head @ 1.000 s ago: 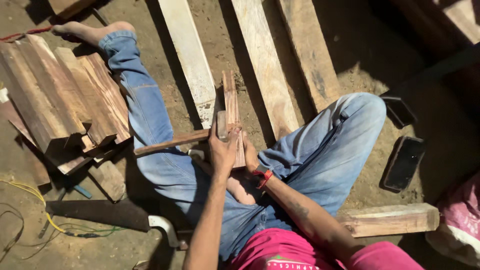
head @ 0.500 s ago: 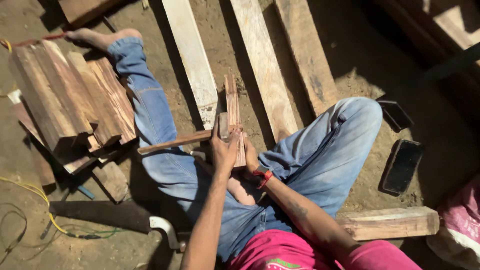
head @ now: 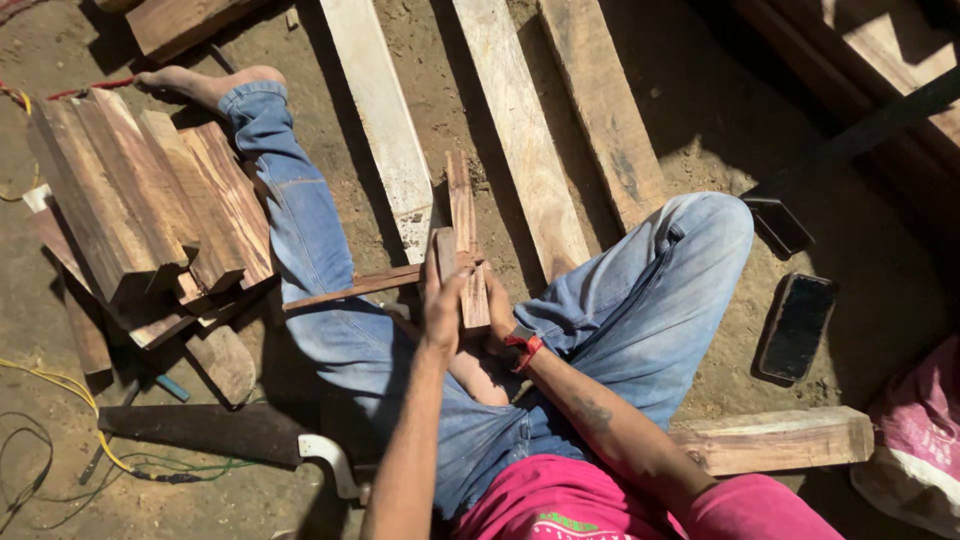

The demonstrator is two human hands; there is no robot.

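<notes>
I sit on the dirt floor with my legs in blue jeans spread out. My left hand (head: 445, 305) is closed around a short wooden block (head: 442, 248) held upright over a narrow wooden strip (head: 464, 235). My right hand (head: 497, 318), with a red band at the wrist, grips the near end of that strip from the right. A thin wooden slat (head: 350, 288) lies crosswise under them, over my left thigh.
A stack of cut timber blocks (head: 140, 205) lies at the left. Long planks (head: 520, 130) run across the floor ahead. A handsaw (head: 215, 432) and yellow and green wires (head: 60, 400) lie near left. Two dark phones (head: 797, 325) and a wood block (head: 775, 438) lie right.
The view has shifted a little, so the timber stack and my foot sit lower and further right in the picture. Both hands stay on the wooden pieces in much the same grip.
</notes>
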